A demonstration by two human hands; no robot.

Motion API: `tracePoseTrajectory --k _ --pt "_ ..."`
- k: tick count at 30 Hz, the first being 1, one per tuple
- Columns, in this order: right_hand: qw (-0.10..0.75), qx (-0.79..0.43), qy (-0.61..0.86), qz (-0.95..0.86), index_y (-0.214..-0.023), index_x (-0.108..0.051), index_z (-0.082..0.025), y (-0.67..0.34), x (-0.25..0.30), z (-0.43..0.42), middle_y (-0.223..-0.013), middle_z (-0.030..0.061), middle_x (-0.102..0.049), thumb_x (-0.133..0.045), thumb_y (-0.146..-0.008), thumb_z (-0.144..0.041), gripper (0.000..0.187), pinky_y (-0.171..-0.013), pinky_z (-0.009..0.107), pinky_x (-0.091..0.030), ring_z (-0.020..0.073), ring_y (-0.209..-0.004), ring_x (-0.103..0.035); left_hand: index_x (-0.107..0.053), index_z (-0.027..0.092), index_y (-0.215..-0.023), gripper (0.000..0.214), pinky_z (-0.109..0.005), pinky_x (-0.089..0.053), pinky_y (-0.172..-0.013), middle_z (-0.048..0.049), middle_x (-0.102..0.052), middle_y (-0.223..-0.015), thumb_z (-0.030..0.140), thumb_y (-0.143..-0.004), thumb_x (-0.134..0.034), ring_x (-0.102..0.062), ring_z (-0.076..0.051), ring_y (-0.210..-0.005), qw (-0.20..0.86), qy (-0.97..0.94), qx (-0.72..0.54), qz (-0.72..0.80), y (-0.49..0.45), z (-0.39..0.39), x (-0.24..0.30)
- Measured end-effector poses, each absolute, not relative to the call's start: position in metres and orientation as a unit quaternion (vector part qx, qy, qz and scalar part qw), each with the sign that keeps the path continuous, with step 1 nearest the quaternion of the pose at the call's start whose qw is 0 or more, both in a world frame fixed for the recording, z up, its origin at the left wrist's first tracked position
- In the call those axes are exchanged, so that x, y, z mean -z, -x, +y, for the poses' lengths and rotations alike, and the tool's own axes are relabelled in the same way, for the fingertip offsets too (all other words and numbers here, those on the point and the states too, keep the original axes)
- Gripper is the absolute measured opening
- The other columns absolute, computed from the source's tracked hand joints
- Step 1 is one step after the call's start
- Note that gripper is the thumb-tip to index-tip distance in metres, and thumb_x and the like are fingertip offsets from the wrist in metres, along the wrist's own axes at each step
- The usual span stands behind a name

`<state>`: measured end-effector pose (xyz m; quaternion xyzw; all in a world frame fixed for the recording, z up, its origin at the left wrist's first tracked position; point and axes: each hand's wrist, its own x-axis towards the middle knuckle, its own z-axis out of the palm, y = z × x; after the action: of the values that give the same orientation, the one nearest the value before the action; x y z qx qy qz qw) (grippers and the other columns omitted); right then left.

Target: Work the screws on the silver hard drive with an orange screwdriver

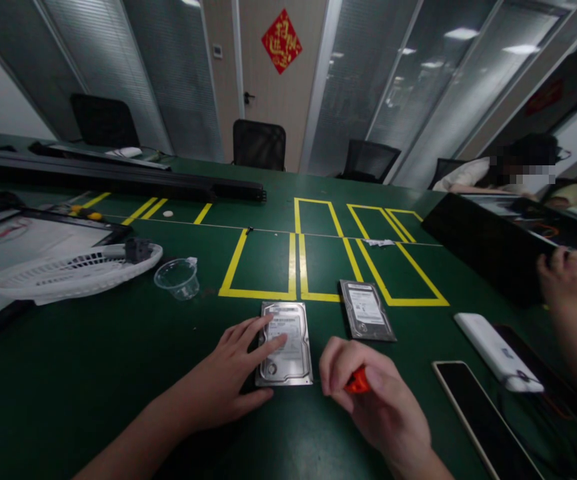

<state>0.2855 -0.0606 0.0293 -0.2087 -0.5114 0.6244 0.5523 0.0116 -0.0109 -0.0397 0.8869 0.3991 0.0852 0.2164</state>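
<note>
While our left hand [235,360] lies over the left side of the near hard drive [295,360], its fingers are spread and 2 of them reach onto the label. This drive lies flat on the green table [218,427], label up, between our 2 hands. Just right of the near drive, our right hand [393,403] is curled around a red-orange tool [358,381]; our fingers hide most of it. Our left fingers cover part of the drive's label and left edge.

Beyond the near drive and to its right lies a 2nd hard drive [368,312], also label up and slightly turned. Yellow tape [258,295] marks boxes beyond the near drive. Left of it and farther off we see a clear plastic cup [177,280], then a white oval frame [58,283]. Well right of the near drive lie a dark-screened phone [491,423] and a white device [498,351], with a black case [483,250] beyond them and another person's hand [575,283] at its near end.
</note>
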Motion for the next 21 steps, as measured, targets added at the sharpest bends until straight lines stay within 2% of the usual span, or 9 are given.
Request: tracePoseTrajectory --k 3,7,11,15,18,21 --pt "0.546 -0.599 0.223 -0.541 -0.093 -0.082 -0.018 -0.2873 -0.0282 -0.0609 -0.086 0.0083 -0.068 -0.059 -0.112 -0.044 0.040 -0.067 0.035 -0.039 0.0182 -0.069 -0.052 -0.031 0.049 -0.180 0.098 -0.074 -0.035 -0.131 -0.0040 -0.015 -0.191 0.036 -0.099 -0.084 -0.025 -0.048 -0.170 0.214 -0.888 -0.083 0.399 -0.0119 -0.0104 0.0397" --pt "0.552 -0.596 0.228 -0.537 -0.097 -0.075 -0.020 -0.2862 -0.0246 -0.0631 -0.094 0.0072 -0.070 -0.075 -0.106 -0.041 0.023 -0.066 0.032 -0.042 0.0168 -0.072 -0.058 -0.032 0.048 -0.179 0.097 -0.074 -0.035 -0.131 -0.0052 -0.016 -0.190 0.035 -0.098 -0.084 -0.025 -0.049 -0.170 0.216 -0.886 -0.080 0.402 -0.0118 -0.0103 0.0406" --pt "0.561 -0.620 0.213 -0.506 -0.102 -0.066 -0.023 -0.2823 -0.0243 -0.0637 -0.097 0.0037 -0.069 -0.080 -0.104 -0.033 0.017 -0.056 0.026 -0.036 0.0113 -0.063 -0.050 -0.033 0.048 -0.179 0.098 -0.075 -0.034 -0.131 -0.0051 -0.016 -0.190 0.035 -0.097 -0.085 -0.025 -0.049 -0.170 0.213 -0.887 -0.082 0.400 -0.0121 -0.0105 0.0411" --pt "0.557 -0.622 0.222 -0.503 -0.104 -0.066 -0.023 -0.2811 -0.0265 -0.0632 -0.092 0.0035 -0.070 -0.079 -0.105 -0.035 0.018 -0.054 0.026 -0.031 0.0124 -0.064 -0.041 -0.033 0.049 -0.179 0.097 -0.073 -0.036 -0.131 -0.0035 -0.016 -0.190 0.035 -0.097 -0.085 -0.026 -0.048 -0.170 0.215 -0.886 -0.086 0.401 -0.0118 -0.0110 0.0408" --pt "0.552 -0.628 0.216 -0.504 -0.105 -0.074 -0.020 -0.2831 -0.0283 -0.0626 -0.095 0.0066 -0.070 -0.071 -0.108 -0.045 0.025 -0.059 0.030 -0.032 0.0137 -0.065 -0.043 -0.032 0.049 -0.179 0.098 -0.073 -0.036 -0.131 -0.0035 -0.016 -0.190 0.035 -0.097 -0.085 -0.026 -0.048 -0.170 0.217 -0.885 -0.082 0.403 -0.0115 -0.0109 0.0403" --pt "0.546 -0.620 0.213 -0.522 -0.099 -0.082 -0.017 -0.2862 -0.0286 -0.0616 -0.094 0.0096 -0.069 -0.060 -0.112 -0.046 0.039 -0.063 0.034 -0.036 0.0169 -0.068 -0.049 -0.032 0.049 -0.179 0.098 -0.073 -0.036 -0.131 -0.0038 -0.016 -0.190 0.035 -0.097 -0.085 -0.026 -0.049 -0.170 0.216 -0.886 -0.081 0.403 -0.0116 -0.0107 0.0402"
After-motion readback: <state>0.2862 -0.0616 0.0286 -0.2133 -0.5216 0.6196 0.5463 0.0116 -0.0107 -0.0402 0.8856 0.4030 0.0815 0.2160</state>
